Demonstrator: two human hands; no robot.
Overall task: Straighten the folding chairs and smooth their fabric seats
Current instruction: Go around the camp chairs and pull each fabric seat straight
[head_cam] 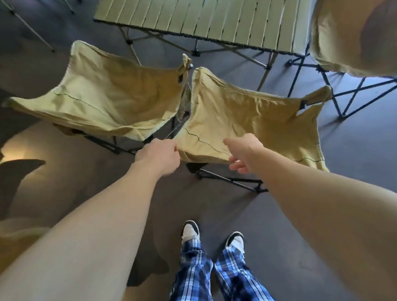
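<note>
Two low folding chairs with tan fabric seats stand side by side on the dark floor. The left chair [106, 98] sags with creases. The right chair [250, 119] is right in front of me, its fabric wrinkled. My left hand [159, 158] is closed on the near left corner of the right chair's seat. My right hand [243, 153] is at the seat's front edge, thumb on top of the fabric and fingers curled under the hem. A third tan chair [354, 24] stands at the far right on a black crossed frame.
A slatted pale-green folding table [204, 10] stands just behind the two chairs, its legs close to their backs. My feet in black-and-white shoes [190, 230] stand near the right chair's black frame [231, 181]. Thin tripod-like legs [25, 23] cross the far left floor.
</note>
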